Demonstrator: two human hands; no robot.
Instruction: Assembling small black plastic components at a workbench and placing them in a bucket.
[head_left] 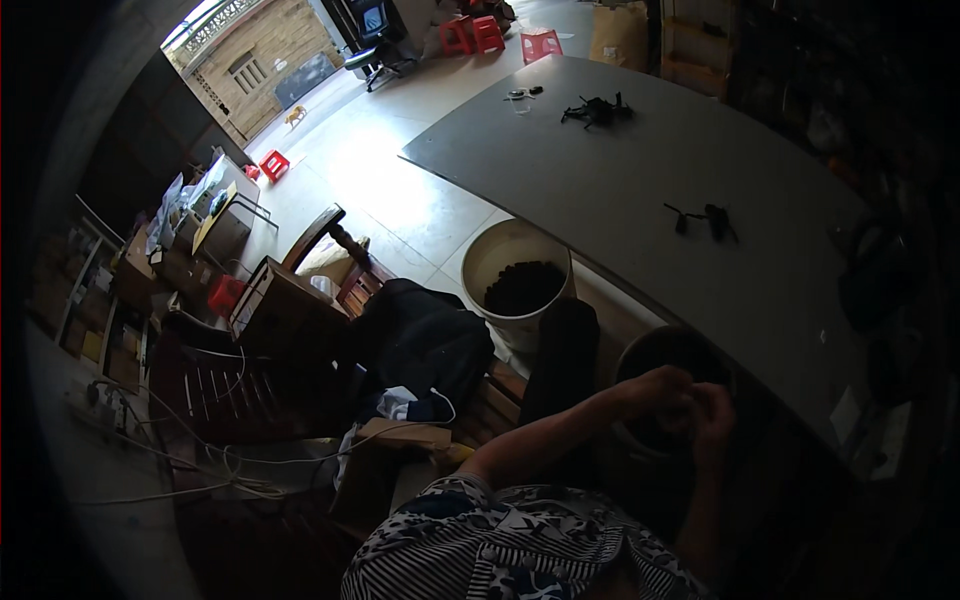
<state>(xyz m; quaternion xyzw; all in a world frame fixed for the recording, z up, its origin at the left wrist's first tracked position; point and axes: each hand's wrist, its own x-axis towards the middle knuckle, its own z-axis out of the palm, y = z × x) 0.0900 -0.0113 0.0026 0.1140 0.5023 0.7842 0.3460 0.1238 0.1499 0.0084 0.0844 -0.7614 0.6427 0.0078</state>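
My left hand and my right hand meet fingertip to fingertip over a dark round bucket beside the table edge. The fingers of both hands are closed in a pinch. Whatever lies between them is too small and dim to make out. Shadow hides the inside of the dark bucket. To the left of it stands a whitish bucket, partly filled with small black pieces.
A long grey table runs along the right, with tangled black objects and smaller black pieces on it. A wooden bench with a dark cloth, a cardboard box and loose cables are at left.
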